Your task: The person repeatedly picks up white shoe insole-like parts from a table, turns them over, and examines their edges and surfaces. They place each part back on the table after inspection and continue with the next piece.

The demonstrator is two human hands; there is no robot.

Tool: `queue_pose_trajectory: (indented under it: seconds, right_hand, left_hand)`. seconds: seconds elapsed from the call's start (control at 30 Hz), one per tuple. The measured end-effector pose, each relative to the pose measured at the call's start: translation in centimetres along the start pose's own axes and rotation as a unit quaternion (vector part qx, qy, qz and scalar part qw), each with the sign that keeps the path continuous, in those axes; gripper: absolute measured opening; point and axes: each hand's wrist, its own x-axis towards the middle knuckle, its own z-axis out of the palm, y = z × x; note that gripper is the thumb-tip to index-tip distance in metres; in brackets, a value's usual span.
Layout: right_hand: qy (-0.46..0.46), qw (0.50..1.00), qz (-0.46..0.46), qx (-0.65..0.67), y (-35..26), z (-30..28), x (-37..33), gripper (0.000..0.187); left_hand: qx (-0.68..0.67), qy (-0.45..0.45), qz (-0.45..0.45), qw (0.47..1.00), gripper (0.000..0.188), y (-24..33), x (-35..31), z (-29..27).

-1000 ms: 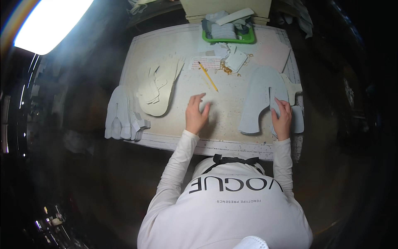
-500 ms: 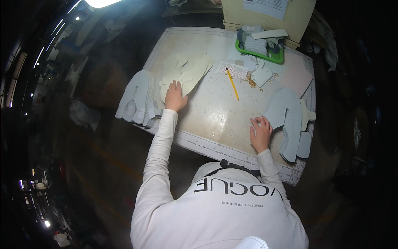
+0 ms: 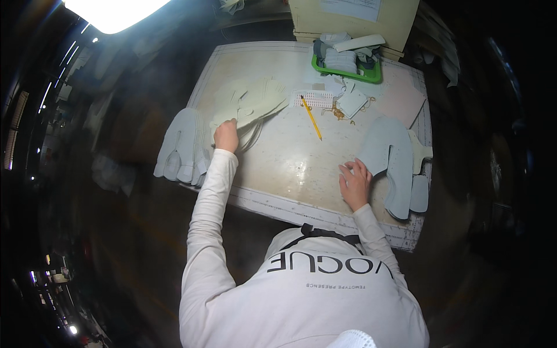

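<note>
My left hand (image 3: 226, 136) pinches the near edge of a stack of cream cut-out pieces (image 3: 255, 101), at the left of the table. The stack's near right side is raised off the tabletop, with several layers fanned apart. To the left of that hand lies a stack of pale grey shoe-upper-like pieces (image 3: 181, 139) with rounded outlines. At the right, my right hand (image 3: 356, 184) rests on the tabletop, fingers loosely bent and apart, nothing in them. Its fingertips are beside a stack of blue-grey curved pieces (image 3: 397, 168); whether they touch is hard to tell.
A yellow pencil (image 3: 311, 119) lies mid-table by a printed slip (image 3: 313, 99), rubber bands (image 3: 339, 113) and white cards (image 3: 351, 104). Behind them, a green basket (image 3: 348, 74) holds cut pieces. A pinkish sheet (image 3: 403, 98) lies at the right, and a cream cabinet (image 3: 354, 26) stands behind the table.
My left hand has gone from lying flat on the cream pieces to gripping their near edge, which has lifted. My right hand stays by the blue-grey stack. The whole view has shifted slightly.
</note>
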Motion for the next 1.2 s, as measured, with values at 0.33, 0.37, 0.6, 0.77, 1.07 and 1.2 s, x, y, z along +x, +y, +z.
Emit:
queue_pose_trajectory:
  seconds: [0.33,0.37,0.6,0.77,1.07,1.2]
  right_hand:
    - [-0.014,1.000,-0.010,0.002,0.0,-0.3,0.1,0.026]
    - [-0.015,1.000,-0.010,0.003,0.0,-0.4,0.1,0.026]
    - [-0.075,0.974,0.073,0.201,2.8,-2.0,3.6,0.022]
    - [-0.042,0.950,0.097,0.294,4.2,-1.7,5.4,0.019]
    - [-0.125,0.960,0.045,0.247,-0.7,0.4,5.8,0.019]
    - [-0.130,0.966,-0.153,0.162,-4.4,3.3,4.8,0.022]
  left_hand:
    - [0.007,0.190,0.182,0.965,0.027,1.1,7.6,-13.7]
    - [-0.014,0.194,0.206,0.959,0.030,2.0,7.3,-15.2]
    - [-0.217,0.138,0.334,0.907,0.024,5.4,3.4,-19.1]
    - [-0.467,0.032,0.255,0.846,0.026,5.2,0.1,-9.2]
    - [-0.383,-0.044,0.001,0.923,0.020,6.0,-9.1,3.4]
    - [-0.411,-0.042,-0.072,0.908,0.015,9.0,-10.8,4.6]
